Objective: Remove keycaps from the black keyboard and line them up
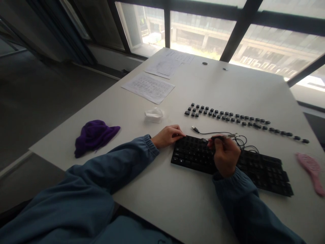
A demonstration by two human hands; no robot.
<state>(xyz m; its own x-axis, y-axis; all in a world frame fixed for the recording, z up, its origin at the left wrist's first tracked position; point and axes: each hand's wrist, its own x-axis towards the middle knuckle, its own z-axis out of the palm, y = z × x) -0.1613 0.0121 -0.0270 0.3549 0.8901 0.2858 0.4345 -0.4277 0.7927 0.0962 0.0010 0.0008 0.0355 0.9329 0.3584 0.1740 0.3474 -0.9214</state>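
A black keyboard (264,169) lies at a slant on the white table, some of its keycaps off. My left hand (166,136) is closed at its upper left corner, fingertips pressed together against the edge. Over the keyboard's middle, my right hand (225,156) grips a slim tool (230,136) with dark and silvery parts; its exact kind is unclear. A small dark piece, perhaps a keycap (203,140), shows by the right fingertips. Behind the keyboard run the coiled cable and its USB plug (195,129). Loose black keycaps (228,119) stand in rows beyond.
To the left are a purple cloth (98,135) and a clear-and-white tissue pack (154,115). Printed sheets (149,87) lie farther back. A pink hairbrush (310,169) rests near the right edge. Windows (200,34) border the far side of the table (167,193).
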